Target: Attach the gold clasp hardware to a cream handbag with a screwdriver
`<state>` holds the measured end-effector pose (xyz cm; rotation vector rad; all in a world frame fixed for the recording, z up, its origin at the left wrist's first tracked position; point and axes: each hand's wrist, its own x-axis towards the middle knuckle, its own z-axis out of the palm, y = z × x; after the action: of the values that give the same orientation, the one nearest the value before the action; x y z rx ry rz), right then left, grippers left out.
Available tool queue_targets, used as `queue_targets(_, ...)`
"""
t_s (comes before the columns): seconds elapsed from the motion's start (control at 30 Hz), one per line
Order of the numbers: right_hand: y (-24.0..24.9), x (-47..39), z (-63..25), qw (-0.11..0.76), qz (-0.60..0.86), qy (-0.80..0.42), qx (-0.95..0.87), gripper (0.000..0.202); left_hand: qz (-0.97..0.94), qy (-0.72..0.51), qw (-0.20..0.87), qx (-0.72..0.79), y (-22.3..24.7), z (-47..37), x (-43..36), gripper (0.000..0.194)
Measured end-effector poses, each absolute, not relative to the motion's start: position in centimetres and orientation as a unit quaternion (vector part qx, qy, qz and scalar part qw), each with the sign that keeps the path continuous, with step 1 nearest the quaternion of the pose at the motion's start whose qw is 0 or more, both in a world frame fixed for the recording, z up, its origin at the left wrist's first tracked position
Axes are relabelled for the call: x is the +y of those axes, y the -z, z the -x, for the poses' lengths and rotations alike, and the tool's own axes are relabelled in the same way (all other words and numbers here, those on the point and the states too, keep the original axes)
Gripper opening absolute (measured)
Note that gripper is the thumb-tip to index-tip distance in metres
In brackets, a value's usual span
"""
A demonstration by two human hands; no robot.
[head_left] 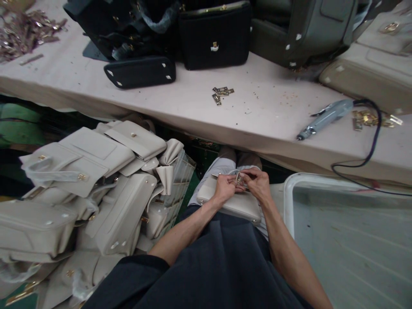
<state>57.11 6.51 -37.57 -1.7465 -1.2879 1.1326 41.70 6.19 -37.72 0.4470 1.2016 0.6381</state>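
A cream handbag (240,206) lies across my lap. Both hands meet over its upper edge, around a small metal fitting (238,177) on the bag. My left hand (225,187) is closed, its fingers pinching at the fitting from the left. From the other side my right hand (258,183) closes its fingertips on the same fitting. Part of the fitting and of the bag's edge is hidden by the fingers.
Cream handbags (119,214) are heaped in a crate at left. A white tub (350,240) stands at right. The table (193,103) ahead carries an electric screwdriver (326,118) with a cord, loose metal clasps (221,94), and dark handbags (215,38).
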Motion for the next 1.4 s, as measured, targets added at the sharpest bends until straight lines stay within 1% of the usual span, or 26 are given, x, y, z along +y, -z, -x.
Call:
queue_targets(0.1,37.5,6.5,-57.3,0.337,0.681,-0.437,-0.482,0.021,-0.206,-0.301,0.751,0.551,37.9,-41.8,6.1,0.031)
queue_targets(0.33,37.5,6.6,-57.5,0.360,0.642,-0.434,-0.520,0.013,-0.208,-0.294,0.755,0.548,37.9,-41.7,6.1,0.025)
queue_targets(0.47,37.9,6.6,-57.7,0.359,0.634,-0.436,-0.529,0.012,-0.213,-0.288,0.755,0.549,37.8,-41.7,6.2,0.031)
queue_targets(0.53,37.9,6.7,-57.7,0.355,0.633,-0.437,-0.531,0.012,-0.217,-0.288,0.756,0.547,37.8,-41.7,6.2,0.035)
queue_targets(0.6,37.8,6.7,-57.7,0.349,0.634,-0.439,-0.532,0.013,-0.219,-0.289,0.757,0.544,37.8,-41.7,6.2,0.035)
queue_targets(0.7,37.6,7.0,-57.8,0.342,0.633,-0.445,-0.534,0.016,-0.226,-0.292,0.756,0.541,37.9,-41.7,6.2,0.030)
queue_targets(0.8,37.7,7.3,-57.9,0.315,0.621,-0.480,-0.534,0.023,-0.250,-0.281,0.750,0.545,37.9,-41.6,6.1,0.024)
queue_targets(0.87,37.8,7.5,-57.9,0.308,0.617,-0.510,-0.514,0.029,-0.285,-0.277,0.733,0.551,37.6,-41.7,5.9,0.021)
queue_targets(0.93,37.8,7.6,-57.7,0.324,0.626,-0.518,-0.484,0.030,-0.346,-0.284,0.689,0.570,37.1,-41.9,5.6,0.022)
queue_targets(1.03,37.8,7.7,-57.5,0.348,0.637,-0.508,-0.464,0.025,-0.448,-0.284,0.587,0.611,36.3,-42.1,5.3,0.023)
queue_targets(1.1,37.8,7.8,-57.4,0.353,0.634,-0.507,-0.466,0.022,-0.486,-0.272,0.544,0.628,35.9,-42.3,5.3,0.022)
queue_targets(1.4,38.1,7.6,-57.4,0.365,0.620,-0.503,-0.479,0.019,-0.485,-0.255,0.550,0.630,35.9,-42.5,5.4,0.023)
